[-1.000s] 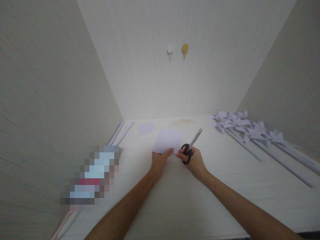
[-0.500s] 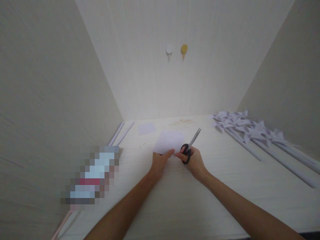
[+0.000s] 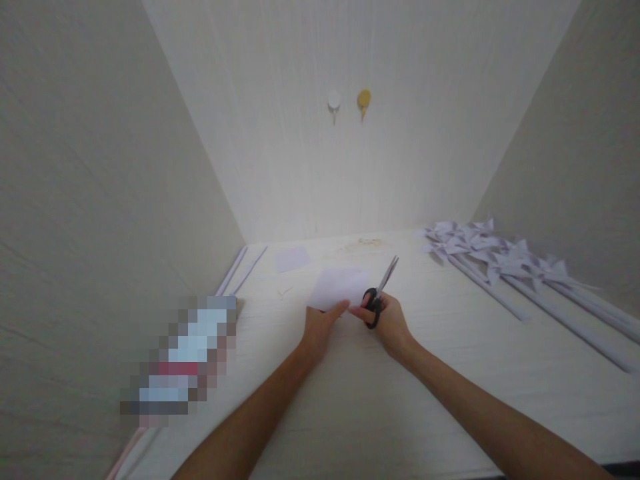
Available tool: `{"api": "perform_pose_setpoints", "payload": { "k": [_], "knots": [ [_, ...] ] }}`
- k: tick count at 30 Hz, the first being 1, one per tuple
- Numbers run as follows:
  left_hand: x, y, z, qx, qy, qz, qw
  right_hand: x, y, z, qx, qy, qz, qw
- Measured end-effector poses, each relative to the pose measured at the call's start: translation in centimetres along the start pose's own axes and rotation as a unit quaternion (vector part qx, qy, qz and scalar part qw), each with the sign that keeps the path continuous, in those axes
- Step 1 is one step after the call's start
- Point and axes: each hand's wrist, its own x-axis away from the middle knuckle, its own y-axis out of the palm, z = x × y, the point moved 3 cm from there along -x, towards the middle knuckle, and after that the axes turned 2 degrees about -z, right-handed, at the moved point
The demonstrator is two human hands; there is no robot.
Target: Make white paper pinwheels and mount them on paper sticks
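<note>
My left hand (image 3: 320,328) grips a sheet of white paper (image 3: 339,285) by its near edge, thumb on top. Black-handled scissors (image 3: 385,279) are in my right hand (image 3: 390,323), their blades pointing up and away, nearly closed and apart from the paper. The right thumb and fingertips reach the paper's near right corner; whether they pinch it I cannot tell. Beyond the left hand a smaller square of paper (image 3: 293,259) lies flat on the white table (image 3: 320,413).
On the right lie several white paper pinwheels (image 3: 515,263) on rolled paper sticks (image 3: 565,320). Thin paper sticks (image 3: 233,270) lie at the left wall, near a pixelated object (image 3: 185,357). A white hook (image 3: 334,101) and a yellow hook (image 3: 364,99) are on the back wall.
The paper's far edge has tipped lower toward the table. Both hands keep nearly the same place and hold, and the view has shifted slightly.
</note>
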Motion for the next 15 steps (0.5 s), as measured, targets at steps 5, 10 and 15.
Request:
{"api": "perform_pose_setpoints", "payload": {
  "k": [5, 10, 15],
  "knots": [
    [-0.1, 0.0, 0.0, -0.030, -0.010, -0.017, 0.999, 0.1, -0.2, -0.2, 0.007, 0.002, 0.021, 1.000],
    [-0.3, 0.0, -0.5, -0.015, -0.025, -0.042, 0.999, 0.0, -0.3, 0.0, 0.027, 0.011, 0.012, 1.000],
    [-1.0, -0.7, -1.0, 0.062, -0.040, 0.021, 0.997, 0.3, 0.5, -0.1, 0.025, 0.039, -0.064, 0.997]
  ]
}}
